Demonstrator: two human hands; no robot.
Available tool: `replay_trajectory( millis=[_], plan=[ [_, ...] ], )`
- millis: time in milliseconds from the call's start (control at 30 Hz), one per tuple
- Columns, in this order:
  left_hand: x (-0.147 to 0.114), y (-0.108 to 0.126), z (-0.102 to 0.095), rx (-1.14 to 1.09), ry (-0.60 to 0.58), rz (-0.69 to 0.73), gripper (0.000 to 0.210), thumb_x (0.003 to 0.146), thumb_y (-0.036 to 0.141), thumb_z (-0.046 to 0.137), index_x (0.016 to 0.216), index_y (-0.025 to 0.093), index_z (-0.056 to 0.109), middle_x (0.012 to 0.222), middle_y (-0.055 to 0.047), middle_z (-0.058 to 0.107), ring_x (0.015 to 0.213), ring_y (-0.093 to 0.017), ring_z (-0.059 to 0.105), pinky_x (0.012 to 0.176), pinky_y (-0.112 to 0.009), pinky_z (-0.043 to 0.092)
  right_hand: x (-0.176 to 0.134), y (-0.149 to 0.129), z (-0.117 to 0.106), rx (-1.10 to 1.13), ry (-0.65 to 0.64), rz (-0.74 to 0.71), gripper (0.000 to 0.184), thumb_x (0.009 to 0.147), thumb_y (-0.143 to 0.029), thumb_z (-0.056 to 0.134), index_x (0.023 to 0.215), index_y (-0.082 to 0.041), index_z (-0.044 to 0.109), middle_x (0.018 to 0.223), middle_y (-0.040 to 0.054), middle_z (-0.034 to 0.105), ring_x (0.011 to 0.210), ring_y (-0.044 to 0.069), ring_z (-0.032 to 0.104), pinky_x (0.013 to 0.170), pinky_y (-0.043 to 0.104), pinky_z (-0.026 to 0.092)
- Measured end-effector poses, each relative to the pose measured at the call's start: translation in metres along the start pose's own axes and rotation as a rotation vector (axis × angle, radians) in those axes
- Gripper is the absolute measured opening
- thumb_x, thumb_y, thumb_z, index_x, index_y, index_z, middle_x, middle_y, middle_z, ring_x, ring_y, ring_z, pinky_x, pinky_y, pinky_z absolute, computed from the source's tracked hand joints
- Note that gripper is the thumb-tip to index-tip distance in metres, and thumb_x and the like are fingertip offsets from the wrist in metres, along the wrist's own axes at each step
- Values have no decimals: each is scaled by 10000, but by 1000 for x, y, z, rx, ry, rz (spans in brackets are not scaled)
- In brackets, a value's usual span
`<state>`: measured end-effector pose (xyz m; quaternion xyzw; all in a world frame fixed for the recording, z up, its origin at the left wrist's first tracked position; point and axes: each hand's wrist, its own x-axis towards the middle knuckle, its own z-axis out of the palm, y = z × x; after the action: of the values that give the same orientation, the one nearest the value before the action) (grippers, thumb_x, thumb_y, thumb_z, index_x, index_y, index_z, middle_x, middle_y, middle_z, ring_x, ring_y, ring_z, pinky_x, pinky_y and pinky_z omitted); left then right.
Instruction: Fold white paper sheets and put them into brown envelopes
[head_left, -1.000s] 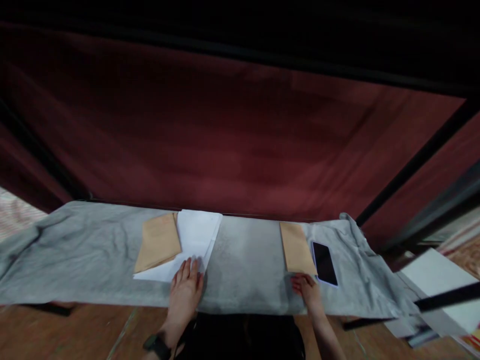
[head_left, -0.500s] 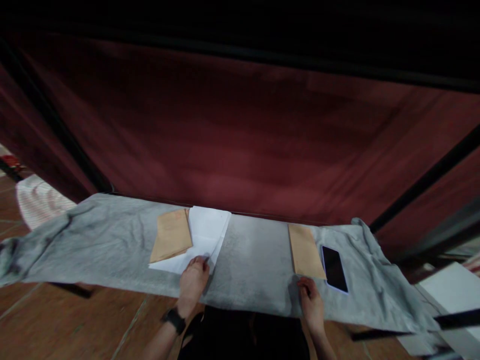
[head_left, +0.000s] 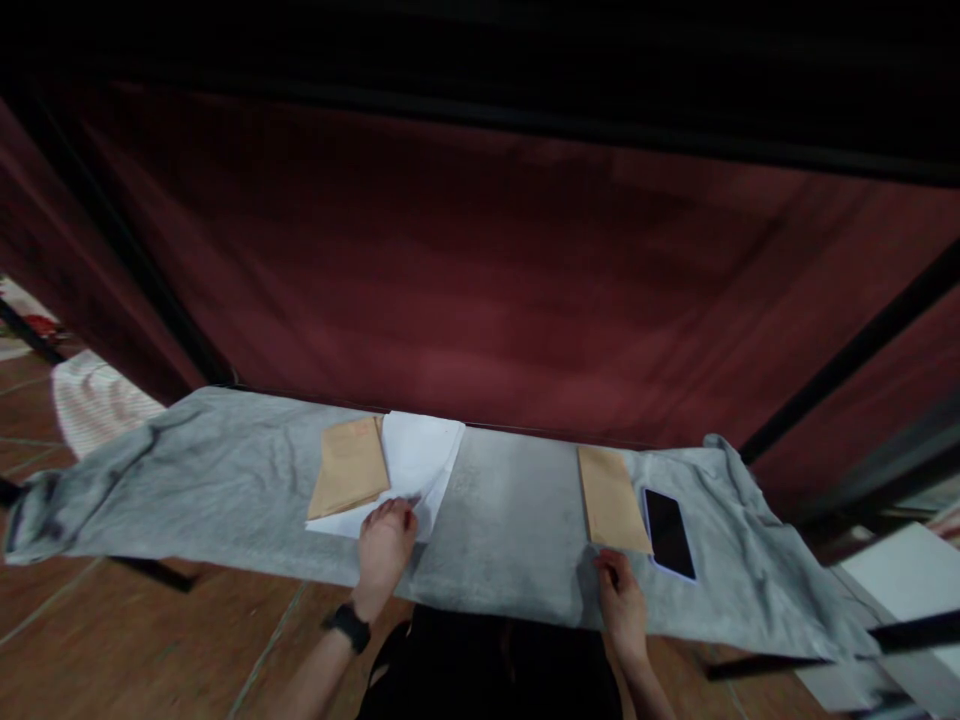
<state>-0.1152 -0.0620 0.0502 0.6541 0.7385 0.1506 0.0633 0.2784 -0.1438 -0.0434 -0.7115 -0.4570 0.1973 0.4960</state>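
A stack of white paper sheets (head_left: pixel 415 460) lies on a grey cloth (head_left: pixel 225 480) that covers a narrow table. A brown envelope (head_left: pixel 349 465) rests on the left part of the sheets. My left hand (head_left: pixel 384 545) pinches the near corner of the top white sheet, which curls up slightly. A second brown envelope (head_left: pixel 611 497) lies to the right, next to a black phone (head_left: pixel 668 533). My right hand (head_left: pixel 621 603) rests on the cloth just below that envelope, fingers curled, holding nothing I can see.
A dark red curtain (head_left: pixel 480 280) with black frame bars hangs right behind the table. Wooden floor shows below. A striped white fabric (head_left: pixel 94 400) sits at the far left, and white sheets (head_left: pixel 911 585) lie at the far right.
My left hand went from lying flat on the white sheets to pinching the near corner of the top sheet. The view shifted left. My right hand barely moved.
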Motion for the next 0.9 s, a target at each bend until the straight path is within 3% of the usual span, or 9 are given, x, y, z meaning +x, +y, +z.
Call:
replay_trajectory(
  millis=[67, 133, 267, 400, 500, 567, 667, 733, 900],
  plan=[
    [-9, 10, 8, 50, 136, 171, 345, 947, 179, 410, 1172, 155, 669, 1255, -154, 688, 1231, -287, 599, 1098, -447, 380, 0, 0, 0, 0, 12, 14, 403, 817, -534, 495, 971, -199, 659, 936, 120, 744, 857, 311, 703, 784, 410, 518],
    [-18, 21, 19, 84, 193, 328, 391, 932, 148, 390, 1219, 145, 655, 1293, -169, 668, 1286, -312, 563, 1143, -519, 338, 1, -1, 1, 8, 24, 41, 415, 804, -552, 518, 973, -202, 665, 933, 118, 742, 870, 317, 697, 790, 415, 518],
    [-40, 52, 41, 65, 130, 473, 393, 911, 144, 428, 1230, 160, 656, 1318, -152, 662, 1299, -296, 561, 1114, -476, 410, 4, -9, 11, 157, -36, 119, 472, 752, -609, 597, 982, -206, 681, 968, 117, 738, 905, 313, 685, 780, 412, 536],
    [-69, 94, 52, 66, 53, 606, 450, 882, 63, 443, 1289, 147, 616, 1337, -135, 654, 1285, -279, 574, 1061, -448, 466, 3, -32, 40, 301, -208, 156, 555, 738, -658, 616, 1047, -203, 686, 919, 100, 755, 759, 269, 700, 658, 383, 570],
    [-90, 123, 56, 56, -13, 652, 383, 892, 63, 465, 1213, 154, 652, 1258, -126, 693, 1168, -279, 643, 995, -433, 510, 2, -54, 63, 393, -391, 295, 548, 730, -679, 627, 979, -199, 710, 853, 98, 756, 689, 260, 694, 598, 370, 562],
    [-101, 135, 61, 25, -48, 661, 341, 897, 66, 471, 1155, 165, 670, 1172, -115, 722, 1047, -267, 687, 920, -421, 545, 5, -65, 73, 422, -426, 326, 508, 717, -669, 626, 893, -201, 715, 815, 87, 751, 668, 249, 676, 595, 359, 549],
    [-109, 138, 71, -70, -55, 650, 261, 916, 105, 480, 1040, 194, 691, 1068, -86, 745, 935, -249, 708, 854, -411, 572, 10, -72, 78, 422, -385, 289, 416, 650, -595, 680, 814, -214, 711, 787, 63, 745, 742, 248, 667, 637, 329, 529],
    [-104, 129, 77, -162, -6, 626, 226, 935, 168, 494, 1036, 212, 692, 1100, -77, 743, 990, -249, 702, 898, -422, 570, 13, -72, 76, 412, -364, 276, 368, 623, -550, 686, 781, -218, 707, 754, 55, 736, 770, 252, 663, 667, 324, 522],
    [-51, 90, 79, -270, 167, 381, 342, 940, 222, 468, 1237, 179, 632, 1274, -117, 681, 1186, -242, 638, 1013, -412, 532, 18, -64, 63, 375, -346, 257, 297, 662, -481, 607, 781, -227, 704, 712, 31, 716, 776, 253, 672, 700, 328, 522]
  ],
)
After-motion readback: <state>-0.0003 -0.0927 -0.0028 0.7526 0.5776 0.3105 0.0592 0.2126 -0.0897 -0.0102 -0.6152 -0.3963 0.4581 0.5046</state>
